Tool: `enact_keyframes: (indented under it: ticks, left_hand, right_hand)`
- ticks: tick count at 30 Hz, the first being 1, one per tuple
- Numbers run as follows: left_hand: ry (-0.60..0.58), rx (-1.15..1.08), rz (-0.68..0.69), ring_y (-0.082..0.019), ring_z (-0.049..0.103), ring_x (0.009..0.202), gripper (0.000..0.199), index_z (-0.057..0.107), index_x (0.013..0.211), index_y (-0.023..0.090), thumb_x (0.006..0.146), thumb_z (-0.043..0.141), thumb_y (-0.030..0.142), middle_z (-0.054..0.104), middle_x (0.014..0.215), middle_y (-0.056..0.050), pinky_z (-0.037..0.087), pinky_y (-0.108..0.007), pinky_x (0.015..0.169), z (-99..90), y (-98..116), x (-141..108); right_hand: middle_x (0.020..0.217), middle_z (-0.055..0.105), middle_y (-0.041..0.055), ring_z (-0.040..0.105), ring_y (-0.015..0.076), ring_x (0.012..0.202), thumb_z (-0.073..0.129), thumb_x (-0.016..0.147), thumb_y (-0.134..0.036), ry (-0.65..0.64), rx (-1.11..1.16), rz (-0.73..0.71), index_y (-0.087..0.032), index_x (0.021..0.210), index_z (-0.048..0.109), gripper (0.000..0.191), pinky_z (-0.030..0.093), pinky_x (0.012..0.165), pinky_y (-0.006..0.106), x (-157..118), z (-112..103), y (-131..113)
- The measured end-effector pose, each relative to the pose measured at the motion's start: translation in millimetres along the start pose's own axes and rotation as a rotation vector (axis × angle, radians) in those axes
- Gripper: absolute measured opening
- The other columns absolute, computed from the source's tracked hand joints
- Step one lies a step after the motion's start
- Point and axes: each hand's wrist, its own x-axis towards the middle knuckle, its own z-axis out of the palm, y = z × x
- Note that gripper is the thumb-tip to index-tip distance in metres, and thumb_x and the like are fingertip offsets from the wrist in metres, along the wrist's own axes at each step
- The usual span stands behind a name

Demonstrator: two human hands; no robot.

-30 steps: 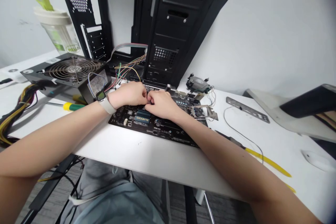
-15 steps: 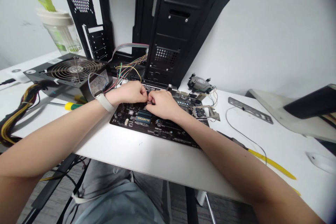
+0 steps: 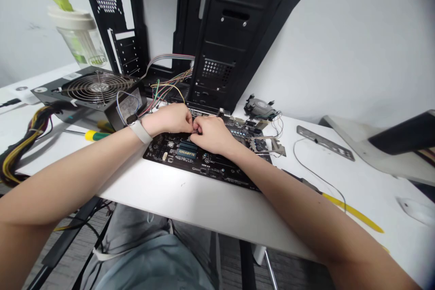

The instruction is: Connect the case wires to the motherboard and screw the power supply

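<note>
Gigabyte motherboard [image 3: 170, 152] lies flat on the white table [image 3: 176, 195], just in front of a black PC case [image 3: 217, 22]. Left hand [image 3: 166, 120] and right hand [image 3: 212, 135] curl closed over the board's upper middle, touching each other; whether they grip anything is hidden. A power supply [image 3: 98, 95] and screwdriver [image 3: 97, 135] sit to the left, a CPU cooler [image 3: 260, 108] and I/O shield [image 3: 324, 143] to the right.
</note>
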Motion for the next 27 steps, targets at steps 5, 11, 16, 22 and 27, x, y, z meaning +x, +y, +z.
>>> enact_keyframes:
  ticks: [5, 11, 16, 22, 27]
  left_hand:
    - [0.017, 0.029, -0.023, -0.017, 0.053, 0.058, 0.023, 0.073, 0.074, 0.02, 0.064, 0.056, 0.032, 0.064, 0.061, -0.002, 0.034, -0.026, 0.053, 1.6, 1, 0]
    - [0.034, 0.02, -0.019, -0.017, 0.053, 0.058, 0.02, 0.072, 0.07, 0.021, 0.063, 0.056, 0.031, 0.065, 0.063, -0.002, 0.036, -0.026, 0.056, 4.4, 0, 2]
    - [0.036, -0.002, -0.005, -0.016, 0.051, 0.056, 0.018, 0.07, 0.067, 0.02, 0.063, 0.057, 0.03, 0.063, 0.059, -0.001, 0.035, -0.026, 0.054, 4.1, -1, 2]
    - [0.057, -0.064, 0.069, -0.013, 0.052, 0.057, 0.018, 0.069, 0.067, 0.019, 0.068, 0.053, 0.028, 0.062, 0.06, 0.002, 0.034, -0.024, 0.054, 8.4, -11, 0]
    - [0.127, -0.036, 0.05, -0.014, 0.054, 0.06, 0.023, 0.069, 0.07, 0.019, 0.071, 0.048, 0.027, 0.064, 0.064, 0.0, 0.034, -0.025, 0.055, 12.2, -12, -2]
  right_hand:
    - [0.085, 0.067, 0.006, 0.057, 0.0234, 0.085, 0.052, 0.071, -0.03, -0.004, -0.017, 0.001, -0.017, 0.082, 0.06, 0.018, 0.038, 0.077, 0.035, 0, 0, -1]
    - [0.082, 0.066, 0.0057, 0.057, 0.0236, 0.083, 0.051, 0.071, -0.031, -0.009, -0.014, -0.004, -0.018, 0.08, 0.059, 0.017, 0.038, 0.077, 0.035, 1, -1, 0]
    - [0.079, 0.065, 0.0054, 0.056, 0.0225, 0.081, 0.052, 0.071, -0.03, 0.0, -0.001, 0.01, -0.018, 0.078, 0.059, 0.015, 0.038, 0.078, 0.035, 1, -1, -1]
    - [0.076, 0.063, 0.003, 0.053, 0.0198, 0.076, 0.052, 0.069, -0.026, 0.034, 0.075, 0.021, -0.019, 0.074, 0.056, 0.01, 0.037, 0.075, 0.033, 0, 0, 1]
    - [0.07, 0.06, -0.0003, 0.051, 0.0154, 0.07, 0.054, 0.065, -0.022, 0.138, 0.269, 0.04, -0.019, 0.07, 0.052, 0.006, 0.038, 0.07, 0.029, -1, 5, 3]
